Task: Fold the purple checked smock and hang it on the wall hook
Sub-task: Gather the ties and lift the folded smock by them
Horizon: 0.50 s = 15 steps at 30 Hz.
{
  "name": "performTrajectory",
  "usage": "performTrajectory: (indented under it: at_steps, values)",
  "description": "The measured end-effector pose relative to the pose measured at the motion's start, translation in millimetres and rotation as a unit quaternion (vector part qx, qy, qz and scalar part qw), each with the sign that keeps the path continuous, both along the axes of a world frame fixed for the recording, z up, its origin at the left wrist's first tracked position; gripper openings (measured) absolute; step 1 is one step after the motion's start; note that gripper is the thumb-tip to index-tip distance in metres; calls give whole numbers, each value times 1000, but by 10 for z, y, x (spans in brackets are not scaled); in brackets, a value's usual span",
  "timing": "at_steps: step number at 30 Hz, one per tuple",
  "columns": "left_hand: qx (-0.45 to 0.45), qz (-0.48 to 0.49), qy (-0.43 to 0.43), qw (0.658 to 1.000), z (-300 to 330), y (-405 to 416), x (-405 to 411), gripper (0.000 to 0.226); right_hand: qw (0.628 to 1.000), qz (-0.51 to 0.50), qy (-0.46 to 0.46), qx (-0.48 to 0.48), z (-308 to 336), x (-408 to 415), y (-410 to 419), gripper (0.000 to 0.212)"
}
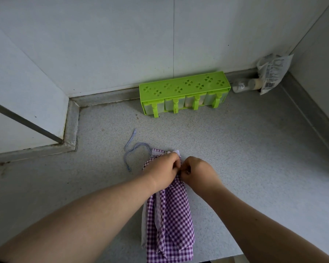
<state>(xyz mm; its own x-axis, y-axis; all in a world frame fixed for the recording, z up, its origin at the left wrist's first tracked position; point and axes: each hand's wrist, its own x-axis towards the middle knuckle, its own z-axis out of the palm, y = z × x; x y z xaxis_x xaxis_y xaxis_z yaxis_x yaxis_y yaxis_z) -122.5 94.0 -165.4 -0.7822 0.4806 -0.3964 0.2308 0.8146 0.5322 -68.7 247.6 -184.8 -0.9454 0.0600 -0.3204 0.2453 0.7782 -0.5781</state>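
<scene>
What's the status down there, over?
Left hand and right hand both pinching smock, folded narrow on counter. Tie string trailing left. No hook in view.

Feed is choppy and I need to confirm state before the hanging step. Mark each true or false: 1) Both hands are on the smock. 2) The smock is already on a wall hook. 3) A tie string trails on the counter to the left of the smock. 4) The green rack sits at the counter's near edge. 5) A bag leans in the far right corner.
1) True: left hand and right hand pinch the purple checked smock at its far end.
2) False: it lies on the counter; no hook is in view.
3) True: the tie string lies there.
4) False: the green rack stands against the back wall.
5) True: the bag leans there.
</scene>
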Motion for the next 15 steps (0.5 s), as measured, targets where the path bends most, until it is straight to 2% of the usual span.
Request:
performTrajectory:
  at_steps: [4, 6, 8, 10, 15]
  values:
    - [-26, -37, 11, 999, 21, 65, 25, 17, 999, -41, 16, 26, -42, 17, -120, 8]
    - [-12, 0, -32, 999, -5, 49, -35, 12, 998, -44, 34, 29, -67, 47, -130, 7]
    - [8, 34, -75, 997, -38, 9, -100, 24, 997, -37, 57, 26, -93, 86, -108, 6]
    - [3, 20, -105, 994, -56, -20, -136, 32, 997, -20, 76, 26, -104, 111, -86, 8]
    - [-2, 5, -119, 993, -84, -29, -167, 19, 995, -4, 93, 23, -160, 137, -25, 15]
